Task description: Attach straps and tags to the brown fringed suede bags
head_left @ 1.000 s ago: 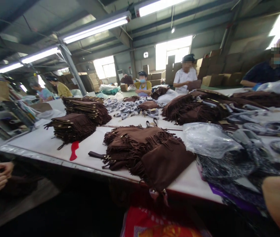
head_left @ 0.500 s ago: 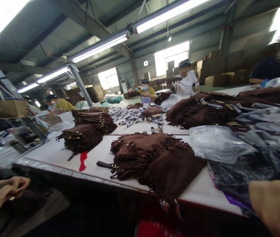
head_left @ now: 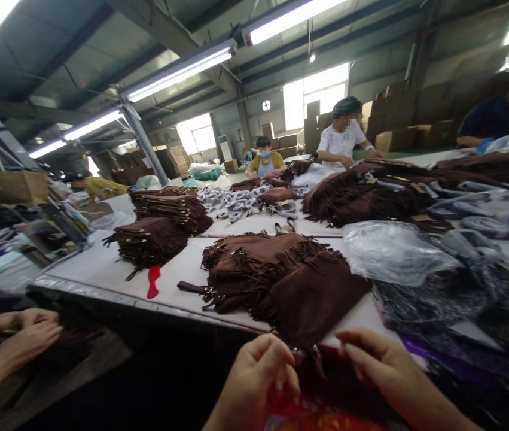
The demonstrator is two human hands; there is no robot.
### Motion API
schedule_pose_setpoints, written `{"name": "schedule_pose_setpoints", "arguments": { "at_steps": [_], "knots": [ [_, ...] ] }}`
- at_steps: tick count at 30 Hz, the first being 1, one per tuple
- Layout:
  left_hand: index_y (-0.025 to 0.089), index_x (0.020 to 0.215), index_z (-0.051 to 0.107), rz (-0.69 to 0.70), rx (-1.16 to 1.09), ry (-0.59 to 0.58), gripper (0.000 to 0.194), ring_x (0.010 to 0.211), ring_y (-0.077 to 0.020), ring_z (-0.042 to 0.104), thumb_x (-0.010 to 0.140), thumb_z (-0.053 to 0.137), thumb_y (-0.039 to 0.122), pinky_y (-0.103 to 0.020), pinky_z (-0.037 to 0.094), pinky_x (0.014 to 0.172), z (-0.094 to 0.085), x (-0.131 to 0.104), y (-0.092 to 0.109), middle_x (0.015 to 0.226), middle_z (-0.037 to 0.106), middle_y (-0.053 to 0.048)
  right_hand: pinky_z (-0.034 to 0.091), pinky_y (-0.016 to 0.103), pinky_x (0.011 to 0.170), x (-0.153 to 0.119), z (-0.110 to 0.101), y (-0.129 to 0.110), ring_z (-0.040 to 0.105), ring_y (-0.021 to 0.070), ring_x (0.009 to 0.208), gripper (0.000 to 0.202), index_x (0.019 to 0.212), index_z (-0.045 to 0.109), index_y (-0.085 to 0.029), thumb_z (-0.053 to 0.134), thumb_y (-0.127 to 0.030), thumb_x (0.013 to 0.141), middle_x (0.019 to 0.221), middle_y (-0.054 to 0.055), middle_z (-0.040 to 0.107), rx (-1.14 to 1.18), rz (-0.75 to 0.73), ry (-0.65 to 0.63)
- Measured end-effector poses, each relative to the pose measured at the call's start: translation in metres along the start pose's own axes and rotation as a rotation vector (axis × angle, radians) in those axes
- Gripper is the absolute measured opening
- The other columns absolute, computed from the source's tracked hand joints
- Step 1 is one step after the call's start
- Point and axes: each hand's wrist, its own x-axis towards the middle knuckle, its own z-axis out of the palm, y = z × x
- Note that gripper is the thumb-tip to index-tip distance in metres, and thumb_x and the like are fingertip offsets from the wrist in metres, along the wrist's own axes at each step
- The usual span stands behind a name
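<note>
My left hand (head_left: 265,374) is low in the middle, fingers curled and thumb pressed in, close to metal clasps (head_left: 314,353) hanging at the table edge. What it pinches, if anything, is too small to make out. My right hand (head_left: 377,365) comes in from the right with thumb and fingertips drawn together; any thing between them is hidden. Just beyond both hands lies a dark brown fringed bag (head_left: 319,293), its near corner over the table edge. It rests against a pile of similar brown fringed bags (head_left: 254,263). Red printed cloth (head_left: 326,419) shows below my hands.
Stacked fringed bags (head_left: 151,239) and a red cut-out piece (head_left: 154,281) lie at left on the white table (head_left: 101,275). Grey straps (head_left: 236,203) are heaped behind. Clear plastic bags (head_left: 398,251) lie at right. A co-worker's hands (head_left: 30,335) are at lower left; other people work across the table.
My right hand has swung in from the far right to the middle. My left hand has come into view beside it. Across the table, the person in white has lowered a brown item.
</note>
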Motion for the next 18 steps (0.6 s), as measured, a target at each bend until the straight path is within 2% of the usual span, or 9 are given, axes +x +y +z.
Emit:
{"name": "schedule_pose_setpoints", "arguments": {
  "at_steps": [1,2,4,7,10,12,15,18],
  "knots": [
    [0.016,0.07,0.06,-0.014,0.004,-0.02,0.036,0.048,-0.0108,0.05,0.07,0.074,0.05,-0.023,0.038,0.051,0.003,0.005,-0.012,0.046,0.051,0.004,0.038,0.021,0.043,0.004,0.009,0.02,0.046,0.0104,0.045,0.042,0.101,0.071,-0.013,0.061,-0.039,0.07,0.06,0.0,0.061,0.018,0.068,-0.069],
    [0.017,0.068,0.059,-0.033,0.008,-0.014,0.034,0.048,-0.0103,0.049,0.064,0.077,0.047,-0.022,0.035,0.05,0.007,0.011,-0.025,0.046,0.051,0.004,0.034,0.021,0.042,0.006,0.017,0.037,0.043,0.0094,0.043,0.047,0.108,0.067,-0.012,0.059,-0.036,0.069,0.059,-0.001,0.059,0.034,0.111,-0.133],
    [0.017,0.077,0.063,-0.08,0.025,0.023,0.029,0.057,-0.0123,0.055,0.059,0.079,0.034,-0.023,0.038,0.054,0.016,0.023,-0.049,0.061,0.064,0.0,0.032,0.021,0.042,0.01,0.03,0.064,0.042,0.0092,0.043,0.052,0.113,0.064,-0.011,0.056,-0.03,0.065,0.058,-0.003,0.058,0.028,0.15,-0.158],
    [0.015,0.089,0.069,-0.06,0.051,-0.029,0.032,0.074,-0.018,0.062,0.059,0.075,0.026,-0.026,0.044,0.063,0.026,0.037,-0.072,0.081,0.07,-0.007,0.038,0.023,0.048,0.016,0.043,0.078,0.05,0.0125,0.05,0.05,0.106,0.067,-0.01,0.055,-0.025,0.06,0.058,-0.002,0.06,0.018,0.154,-0.165],
    [0.011,0.091,0.072,0.03,0.069,-0.123,0.031,0.081,-0.021,0.063,0.067,0.071,0.032,-0.029,0.047,0.071,0.033,0.043,-0.077,0.086,0.071,-0.01,0.045,0.026,0.06,0.024,0.044,0.076,0.06,0.0176,0.065,0.038,0.094,0.07,-0.012,0.059,-0.027,0.061,0.067,0.003,0.067,0.109,0.153,-0.196],
    [0.01,0.09,0.074,0.067,0.096,-0.11,0.034,0.08,-0.0208,0.062,0.069,0.072,0.036,-0.029,0.046,0.071,0.036,0.044,-0.075,0.084,0.071,-0.01,0.047,0.027,0.066,0.029,0.041,0.074,0.063,0.0195,0.071,0.03,0.084,0.072,-0.013,0.063,-0.034,0.065,0.073,0.005,0.07,0.123,0.147,-0.2],
    [0.008,0.083,0.073,0.037,0.02,-0.07,0.036,0.068,-0.0171,0.059,0.067,0.077,0.04,-0.026,0.044,0.063,0.041,0.044,-0.073,0.075,0.069,-0.008,0.041,0.025,0.055,0.033,0.036,0.073,0.056,0.0147,0.057,0.035,0.073,0.07,-0.012,0.067,-0.047,0.068,0.061,0.003,0.065,0.051,0.159,-0.172],
    [0.009,0.078,0.069,-0.141,-0.302,-0.115,0.035,0.063,-0.0167,0.059,0.07,0.074,0.043,-0.027,0.046,0.062,0.047,0.045,-0.071,0.069,0.066,-0.007,0.028,0.021,0.043,0.031,0.035,0.074,0.041,0.0084,0.042,0.041,0.072,0.067,-0.012,0.065,-0.053,0.07,0.047,-0.004,0.052,0.046,0.204,-0.182]
  ]
}}
